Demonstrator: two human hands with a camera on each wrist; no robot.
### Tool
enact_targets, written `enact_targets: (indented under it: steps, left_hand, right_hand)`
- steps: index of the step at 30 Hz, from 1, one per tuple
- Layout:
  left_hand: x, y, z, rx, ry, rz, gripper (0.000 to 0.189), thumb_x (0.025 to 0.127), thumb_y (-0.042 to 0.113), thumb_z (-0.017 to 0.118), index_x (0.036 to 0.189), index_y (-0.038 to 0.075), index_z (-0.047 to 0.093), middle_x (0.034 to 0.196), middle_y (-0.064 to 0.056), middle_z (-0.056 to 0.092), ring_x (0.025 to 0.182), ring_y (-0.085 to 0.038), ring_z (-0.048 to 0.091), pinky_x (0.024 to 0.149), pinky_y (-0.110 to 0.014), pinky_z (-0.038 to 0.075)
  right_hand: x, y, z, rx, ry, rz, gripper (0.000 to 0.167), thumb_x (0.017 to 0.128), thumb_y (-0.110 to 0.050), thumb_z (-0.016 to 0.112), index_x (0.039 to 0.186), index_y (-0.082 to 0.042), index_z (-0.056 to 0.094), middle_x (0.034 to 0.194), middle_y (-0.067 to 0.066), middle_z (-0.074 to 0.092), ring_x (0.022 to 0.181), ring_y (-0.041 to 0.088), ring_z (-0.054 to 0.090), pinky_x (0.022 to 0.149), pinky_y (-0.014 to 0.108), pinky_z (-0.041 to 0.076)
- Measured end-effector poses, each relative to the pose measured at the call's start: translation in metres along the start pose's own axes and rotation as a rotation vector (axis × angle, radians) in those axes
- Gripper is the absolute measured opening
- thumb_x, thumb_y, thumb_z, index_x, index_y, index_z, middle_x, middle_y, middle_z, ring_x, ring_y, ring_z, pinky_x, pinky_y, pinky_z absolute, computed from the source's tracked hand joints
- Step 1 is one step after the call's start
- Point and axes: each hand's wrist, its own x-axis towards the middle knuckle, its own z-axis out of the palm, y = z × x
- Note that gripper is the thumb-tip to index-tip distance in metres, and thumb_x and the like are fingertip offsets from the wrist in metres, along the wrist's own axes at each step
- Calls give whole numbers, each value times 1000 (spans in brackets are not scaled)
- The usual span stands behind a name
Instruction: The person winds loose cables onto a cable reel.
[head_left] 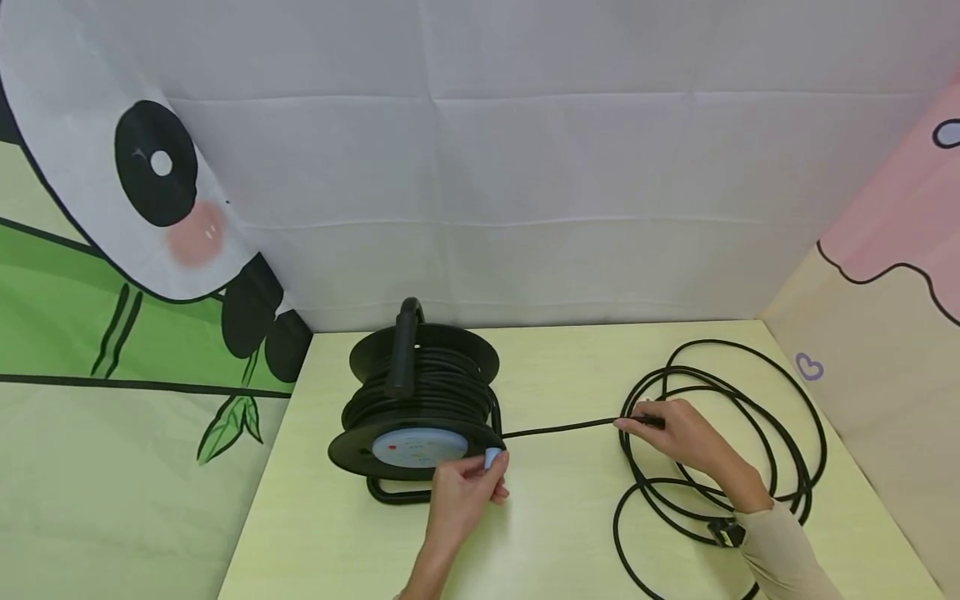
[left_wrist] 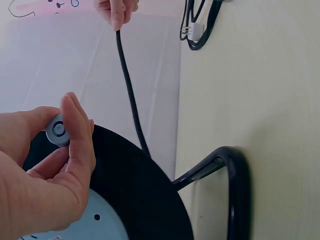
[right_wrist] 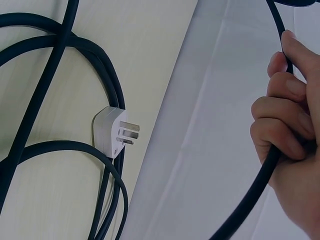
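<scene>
- One plug (right_wrist: 109, 134), prongs bare, among loops of apparently one black cable (head_left: 558, 430), surface (head_left: 555, 533) right.
- Left grip (head_left: 461, 496): pinching one blue knob (head_left: 491, 457) on the reel (head_left: 418, 448) rim.
- Right grip (head_left: 693, 435): clamped on cable, right of reel. Cable probably flexible, springy; hold near reel.
- One reel, surface left: likely heavy, rigid; lift by its single top handle (head_left: 402, 358).

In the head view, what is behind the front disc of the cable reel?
Behind the front disc, the wound black cable and the rear disc are partly visible. The drum core cannot be seen, because the cable covers it.
</scene>
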Motion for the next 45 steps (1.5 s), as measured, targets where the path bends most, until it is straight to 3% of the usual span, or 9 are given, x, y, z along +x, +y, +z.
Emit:
enact_targets:
  steps: [7, 17, 25, 31, 35, 45]
  left_hand:
    - [1, -17, -6, -38, -16, -53, 26, 93, 14, 78, 89, -11, 75, 74, -24, 70, 56, -10, 68, 58, -28, 63]
    - [2, -46, -22, -59, -22, -97, 30, 96, 12, 73, 100, -18, 71, 78, -20, 73, 58, -10, 68, 59, -28, 63]
    - [3, -66, -41, -6, 51, -122, 29, 97, 11, 71, 97, -18, 72, 74, -16, 72, 58, -12, 70, 60, -28, 63]
    - [3, -72, -56, -5, 104, -130, 27, 96, 9, 72, 98, -18, 72, 74, -18, 72, 58, -12, 70, 60, -29, 64]
    - [5, -75, -60, 5, 132, -138, 28, 97, 11, 72, 98, -17, 73, 74, -18, 72, 58, -12, 70, 60, -30, 64]
    - [8, -77, -80, 38, 235, -189, 33, 98, 15, 72, 96, -18, 72, 73, -16, 72, 59, -15, 71, 61, -31, 64]
  right_hand:
    - [-5, -4, 3, -22, 34, -39, 32, 96, -19, 75, 72, -26, 55, 63, -22, 28, 53, -5, 23, 48, 17, 29]
    - [-10, -13, 2, -57, 46, -44, 30, 94, -18, 77, 74, -28, 58, 62, -24, 33, 53, -5, 27, 48, 17, 31]
    - [-9, -14, 0, -85, 41, -63, 26, 93, -18, 78, 77, -30, 62, 62, -24, 39, 53, -6, 28, 49, 17, 34]
    - [-7, -15, -2, -104, 40, -77, 25, 92, -17, 79, 77, -29, 63, 63, -23, 44, 53, -6, 30, 49, 18, 36]
    - [0, -12, -6, -106, 13, -51, 16, 93, -21, 78, 81, -25, 70, 65, -23, 52, 53, -5, 35, 51, 19, 38]
    - [17, 8, -23, -134, 27, -33, 17, 93, -22, 78, 79, -24, 69, 59, -20, 40, 52, -4, 31, 52, 19, 35]
